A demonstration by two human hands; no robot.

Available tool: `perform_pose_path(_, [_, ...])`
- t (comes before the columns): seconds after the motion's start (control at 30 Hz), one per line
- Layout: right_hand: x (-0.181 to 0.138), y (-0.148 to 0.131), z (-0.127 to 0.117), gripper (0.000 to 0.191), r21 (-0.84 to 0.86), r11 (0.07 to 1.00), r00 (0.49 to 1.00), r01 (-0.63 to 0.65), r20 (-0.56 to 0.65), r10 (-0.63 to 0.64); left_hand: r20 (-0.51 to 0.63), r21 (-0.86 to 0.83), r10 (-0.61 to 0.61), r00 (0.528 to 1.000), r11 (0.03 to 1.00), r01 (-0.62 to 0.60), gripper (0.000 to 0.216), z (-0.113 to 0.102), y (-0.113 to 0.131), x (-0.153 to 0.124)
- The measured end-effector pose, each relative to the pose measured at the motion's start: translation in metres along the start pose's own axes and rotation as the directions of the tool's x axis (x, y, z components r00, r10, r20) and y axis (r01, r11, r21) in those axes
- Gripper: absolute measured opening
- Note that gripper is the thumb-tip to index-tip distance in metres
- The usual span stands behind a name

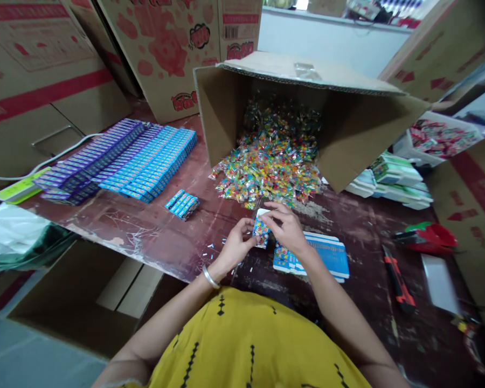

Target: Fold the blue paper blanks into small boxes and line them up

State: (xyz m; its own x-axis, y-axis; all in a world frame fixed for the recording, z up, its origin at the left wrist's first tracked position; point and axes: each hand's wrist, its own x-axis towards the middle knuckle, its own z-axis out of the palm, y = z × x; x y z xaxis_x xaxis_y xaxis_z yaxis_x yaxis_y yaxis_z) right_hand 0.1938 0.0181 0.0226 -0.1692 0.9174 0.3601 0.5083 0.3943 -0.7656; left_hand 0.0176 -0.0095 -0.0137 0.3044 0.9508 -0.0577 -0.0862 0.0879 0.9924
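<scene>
Gripping a small blue carton (pixel 261 230) near the desk's (pixel 165 229) front edge, I am holding my left hand (pixel 235 247) and right hand (pixel 288 230) closed around it, just short of the candy pile (pixel 270 167), where a harder squeeze could crush its card.

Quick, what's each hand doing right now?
Left hand: closed on the small blue box.
Right hand: closed on the same box's top.
</scene>
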Motion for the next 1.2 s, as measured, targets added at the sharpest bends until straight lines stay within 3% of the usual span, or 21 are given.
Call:
perform_pose_path(0.13, [-0.011, 0.003, 0.012, 0.022, 0.273, 0.945, 0.983, -0.179, 0.005, 0.184, -0.057, 0.026, 0.091, 0.994, 0.996, -0.090, 0.060, 0.002, 0.007, -0.003])
perform_pose_path(0.27, [-0.025, 0.008, 0.024, 0.038, 0.474, 0.848, 0.967, -0.239, 0.036, 0.253, -0.044, -0.012, 0.147, 0.988, 0.989, -0.147, 0.053, 0.001, 0.012, -0.005])
perform_pose_path(0.5, [-0.035, 0.007, 0.033, 0.014, 0.337, 0.925, 0.974, -0.175, -0.078, 0.213, 0.026, -0.083, 0.071, 0.997, 0.994, -0.069, 0.033, 0.000, 0.001, -0.005])
perform_pose_path(0.6, [-0.032, 0.001, 0.033, 0.010, 0.376, 0.913, 0.967, -0.160, -0.128, 0.222, -0.026, -0.103, 0.078, 0.997, 0.991, -0.081, 0.036, 0.002, 0.001, -0.005])
perform_pose_path(0.7, [-0.028, -0.005, 0.033, 0.020, 0.459, 0.870, 0.947, -0.183, -0.155, 0.281, -0.085, -0.135, 0.069, 0.994, 0.988, -0.080, 0.044, 0.003, 0.005, -0.006])
perform_pose_path(0.83, [-0.020, -0.007, 0.029, 0.022, 0.452, 0.863, 0.961, -0.227, -0.040, 0.274, -0.091, -0.068, 0.040, 0.995, 0.997, -0.047, 0.046, 0.000, 0.010, -0.008])
perform_pose_path(0.97, [-0.012, -0.001, 0.022, 0.024, 0.449, 0.833, 0.944, -0.323, 0.093, 0.316, -0.065, 0.023, 0.090, 0.994, 0.996, -0.089, 0.044, -0.005, 0.016, -0.008])
perform_pose_path(1.2, [-0.001, 0.006, 0.015, 0.031, 0.438, 0.801, 0.911, -0.407, 0.136, 0.389, 0.037, 0.088, 0.103, 0.994, 0.990, -0.106, 0.057, -0.007, 0.022, -0.009])
